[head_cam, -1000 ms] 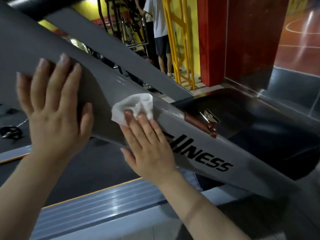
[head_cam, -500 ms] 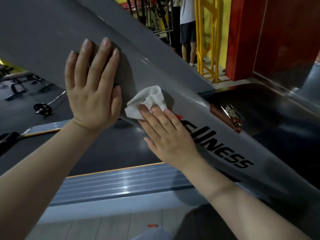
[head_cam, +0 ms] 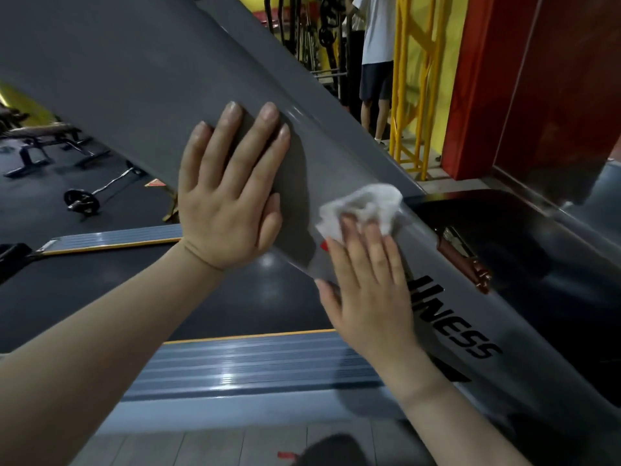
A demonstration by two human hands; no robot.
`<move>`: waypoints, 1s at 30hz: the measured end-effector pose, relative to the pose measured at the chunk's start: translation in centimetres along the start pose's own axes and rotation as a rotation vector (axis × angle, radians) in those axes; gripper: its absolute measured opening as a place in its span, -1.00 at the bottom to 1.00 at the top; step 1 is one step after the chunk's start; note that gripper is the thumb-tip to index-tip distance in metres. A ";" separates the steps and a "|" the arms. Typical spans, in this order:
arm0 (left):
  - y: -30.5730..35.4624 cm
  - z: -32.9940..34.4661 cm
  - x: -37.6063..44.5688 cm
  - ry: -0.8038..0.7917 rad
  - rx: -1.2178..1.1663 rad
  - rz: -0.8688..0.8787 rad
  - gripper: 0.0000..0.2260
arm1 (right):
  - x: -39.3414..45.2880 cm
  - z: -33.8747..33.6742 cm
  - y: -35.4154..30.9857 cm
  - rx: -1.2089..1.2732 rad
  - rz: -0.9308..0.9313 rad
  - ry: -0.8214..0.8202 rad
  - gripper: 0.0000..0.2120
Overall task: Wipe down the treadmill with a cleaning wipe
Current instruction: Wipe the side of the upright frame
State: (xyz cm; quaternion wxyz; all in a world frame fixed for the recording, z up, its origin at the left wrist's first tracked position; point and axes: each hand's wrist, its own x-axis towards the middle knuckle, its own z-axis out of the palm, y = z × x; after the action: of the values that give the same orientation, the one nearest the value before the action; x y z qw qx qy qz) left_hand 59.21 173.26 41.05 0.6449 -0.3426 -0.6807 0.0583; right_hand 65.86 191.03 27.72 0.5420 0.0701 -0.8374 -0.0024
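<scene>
The crumpled white cleaning wipe [head_cam: 364, 210] is pressed by the flat right hand [head_cam: 368, 284] farther up the sloping grey treadmill upright [head_cam: 141, 79] than before; the left hand [head_cam: 232, 193], fingers spread, braces alongside; wiping progresses.

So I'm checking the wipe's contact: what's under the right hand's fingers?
The crumpled white wipe lies under the right hand fingertips, pressed on the grey treadmill upright. The palm hides the start of the black lettering.
</scene>
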 end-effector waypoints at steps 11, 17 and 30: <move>-2.0 -2.7 -0.1 -0.093 -0.519 0.033 -0.54 | 7.0 -0.2 -4.6 -0.077 -0.176 0.024 -0.39; -8.5 -5.0 -0.7 -0.099 -0.426 -0.075 -0.52 | 5.3 -1.7 -3.8 -0.232 -0.180 -0.081 -0.22; -19.0 -4.7 -0.1 0.000 -0.123 -0.257 -0.46 | 10.9 -1.4 -11.4 -0.180 0.076 -0.049 -0.23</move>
State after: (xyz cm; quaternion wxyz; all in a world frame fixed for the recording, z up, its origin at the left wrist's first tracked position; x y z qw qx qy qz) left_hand 56.05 157.13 51.66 0.6248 -0.2915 -0.7212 -0.0666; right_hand 64.06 178.52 37.25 0.5250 -0.0107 -0.8490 -0.0589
